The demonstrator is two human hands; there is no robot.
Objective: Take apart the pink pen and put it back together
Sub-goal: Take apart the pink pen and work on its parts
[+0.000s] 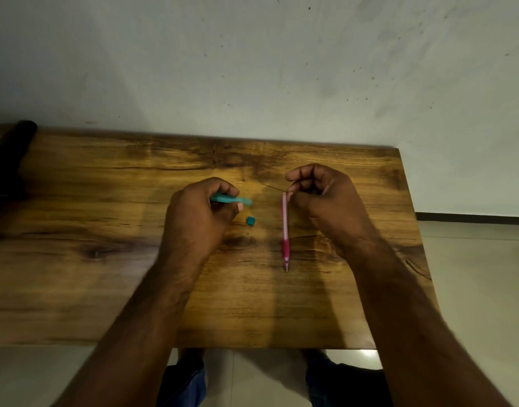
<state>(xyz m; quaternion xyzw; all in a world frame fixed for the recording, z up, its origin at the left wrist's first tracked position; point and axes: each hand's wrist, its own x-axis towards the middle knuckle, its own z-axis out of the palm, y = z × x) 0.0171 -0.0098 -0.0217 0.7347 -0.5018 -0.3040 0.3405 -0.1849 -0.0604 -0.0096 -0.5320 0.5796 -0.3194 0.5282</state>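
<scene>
Head view: right hand (317, 195) pinches a thin lead (274, 188) beside the pink pen (285, 227); left hand (196, 212) holds a teal tube (232, 199). Next, I think, feed it in gently.

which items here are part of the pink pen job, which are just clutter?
Job:
- pink pen, lying on the wooden table
- thin dark rod, pinched in the right hand

Clutter:
- teal pen-like piece in the left hand
- small teal cap
- black object, far left
</scene>
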